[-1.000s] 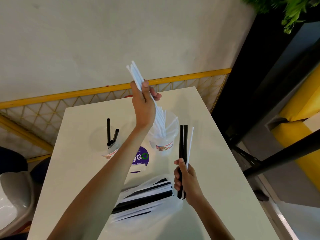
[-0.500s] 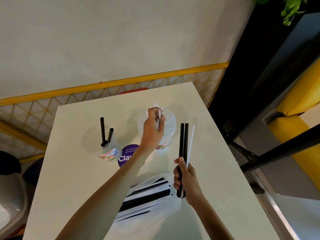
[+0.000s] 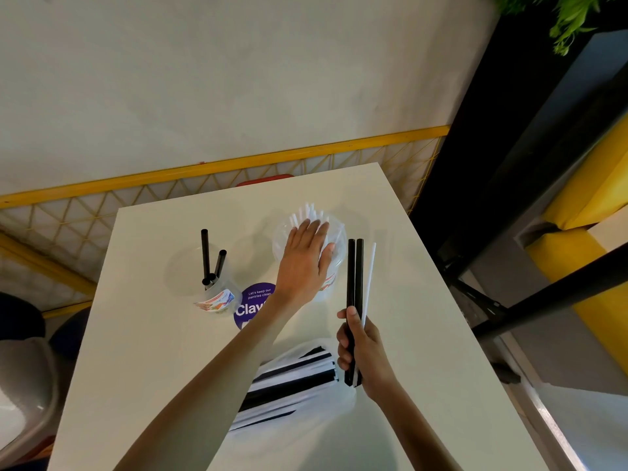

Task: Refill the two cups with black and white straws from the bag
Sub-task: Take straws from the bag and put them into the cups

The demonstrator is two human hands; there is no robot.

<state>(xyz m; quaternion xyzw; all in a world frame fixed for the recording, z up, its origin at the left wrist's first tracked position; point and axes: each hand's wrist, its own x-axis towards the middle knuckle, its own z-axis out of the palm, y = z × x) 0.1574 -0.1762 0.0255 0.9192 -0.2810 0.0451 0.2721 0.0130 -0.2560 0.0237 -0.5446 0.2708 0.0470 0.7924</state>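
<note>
Tabletop (image 3: 153, 334) carries bag (image 3: 299, 385) of mixed straws, near edge. White-straw cup (image 3: 334, 263), thin clear plastic, likely tips easily; left hand (image 3: 304, 263) flat, open across it. Black-straw cup (image 3: 217, 294) nearly empty. Right hand (image 3: 362, 351) grip closed low on two black straws (image 3: 355, 277) and a white one: light, stiff, slippery.

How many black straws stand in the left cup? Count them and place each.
3. In the left cup: a tall straw, a shorter leaning one, and a low one at the rim. More may be hidden inside.

Dim, soft overhead light; wide-angle warp at edges.
</note>
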